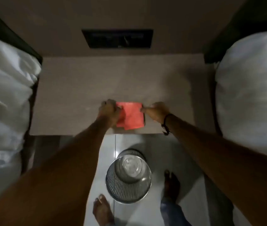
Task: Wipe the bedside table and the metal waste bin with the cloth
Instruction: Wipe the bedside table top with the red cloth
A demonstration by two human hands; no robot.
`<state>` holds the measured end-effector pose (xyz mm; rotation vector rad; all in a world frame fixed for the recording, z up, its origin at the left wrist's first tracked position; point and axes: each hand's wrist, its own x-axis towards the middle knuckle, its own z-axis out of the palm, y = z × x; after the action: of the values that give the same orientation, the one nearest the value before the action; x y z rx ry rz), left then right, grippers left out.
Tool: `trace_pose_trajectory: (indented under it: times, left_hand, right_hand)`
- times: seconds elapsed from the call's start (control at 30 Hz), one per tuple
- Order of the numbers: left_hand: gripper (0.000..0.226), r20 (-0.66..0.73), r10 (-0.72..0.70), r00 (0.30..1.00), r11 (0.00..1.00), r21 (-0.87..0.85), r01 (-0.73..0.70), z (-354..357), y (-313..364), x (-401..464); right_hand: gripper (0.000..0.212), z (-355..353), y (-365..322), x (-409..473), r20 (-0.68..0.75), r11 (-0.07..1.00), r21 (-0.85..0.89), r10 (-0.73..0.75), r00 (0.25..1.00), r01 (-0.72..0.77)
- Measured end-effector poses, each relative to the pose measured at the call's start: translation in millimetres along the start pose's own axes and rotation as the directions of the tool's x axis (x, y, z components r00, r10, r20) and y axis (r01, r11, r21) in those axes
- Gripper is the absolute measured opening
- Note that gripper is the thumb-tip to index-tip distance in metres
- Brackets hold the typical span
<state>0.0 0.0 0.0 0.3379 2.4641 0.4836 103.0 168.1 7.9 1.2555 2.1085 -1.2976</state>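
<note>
A folded red cloth lies near the front edge of the grey bedside table. My left hand grips the cloth's left side. My right hand pinches its upper right corner between thumb and fingers. A dark band sits on my right wrist. On the white tiled floor below the table stands the metal mesh waste bin, open at the top, between my two bare feet.
White bedding lies on the left and a white pillow on the right, both close against the table. A dark wall panel is set in the wall behind the table. My feet flank the bin.
</note>
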Motion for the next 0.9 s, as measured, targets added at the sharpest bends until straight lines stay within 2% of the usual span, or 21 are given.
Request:
trace_pose_trajectory:
  times: [0.07, 0.13, 0.2, 0.23, 0.3, 0.4, 0.47, 0.53, 0.6, 0.67, 0.73, 0.8, 0.83, 0.9]
  left_hand:
    - [0.042, -0.068, 0.012, 0.998, 1.0, 0.003, -0.011, 14, -6, 10]
    - [0.041, -0.081, -0.038, 0.996, 0.995, -0.093, 0.031, 18, -5, 7]
    - [0.039, -0.044, -0.116, 0.992, 0.954, -0.283, 0.099, 20, 0, -2]
    - [0.038, -0.015, -0.159, 0.987, 0.906, -0.399, 0.14, 20, 1, -8]
    - [0.032, 0.083, -0.206, 0.975, 0.758, -0.617, 0.212, 17, 3, -23]
    - [0.023, 0.268, -0.137, 0.954, 0.558, -0.774, 0.298, 9, 0, -64]
    - [0.026, 0.395, -0.052, 0.917, 0.504, -0.782, 0.365, 9, -4, -90]
    - [0.029, 0.476, -0.006, 0.879, 0.496, -0.762, 0.416, 18, -5, -116]
    - [0.027, 0.518, -0.007, 0.855, 0.505, -0.737, 0.45, 37, -7, -140]
    - [0.014, 0.522, -0.056, 0.851, 0.551, -0.695, 0.462, 66, -14, -163]
    - [0.014, 0.506, -0.127, 0.853, 0.68, -0.582, 0.447, 100, -23, -180]
    - [0.019, 0.455, -0.148, 0.878, 0.851, -0.395, 0.348, 139, -32, -193]
    - [0.02, 0.436, -0.135, 0.89, 0.905, -0.312, 0.29, 161, -36, -199]
    - [0.031, 0.4, -0.11, 0.91, 0.952, -0.222, 0.212, 193, -40, -204]
  right_hand:
    - [0.027, 21, 3, 16, -0.003, 0.998, -0.041, -0.052, 0.999, 0.052]
    - [0.024, 35, 3, 18, -0.02, 0.995, -0.059, -0.08, 0.997, 0.079]
    - [0.017, 41, 2, 9, -0.02, 0.995, 0.095, -0.026, 0.999, 0.027]
    - [0.015, 41, 3, 5, 0.014, 0.969, 0.245, 0.039, 0.999, -0.041]
    - [0.026, 36, 6, -15, 0.149, 0.844, 0.495, 0.151, 0.977, -0.205]
    - [0.03, 23, 20, -60, 0.272, 0.726, 0.625, 0.144, 0.951, -0.288]
    - [0.038, 12, 38, -92, 0.335, 0.675, 0.669, 0.099, 0.937, -0.31]
    - [0.047, 8, 63, -121, 0.367, 0.63, 0.698, 0.091, 0.926, -0.339]
    - [0.048, 9, 93, -146, 0.332, 0.609, 0.71, 0.154, 0.931, -0.354]
    - [0.046, 9, 124, -169, 0.241, 0.58, 0.745, 0.228, 0.943, -0.331]
    - [0.044, 12, 160, -183, 0.157, 0.549, 0.768, 0.338, 0.928, -0.329]
    - [0.044, 20, 193, -190, 0.115, 0.518, 0.787, 0.409, 0.905, -0.334]
    - [0.046, 25, 211, -189, 0.115, 0.511, 0.785, 0.435, 0.893, -0.35]
    - [0.048, 37, 236, -183, 0.106, 0.537, 0.757, 0.462, 0.881, -0.372]
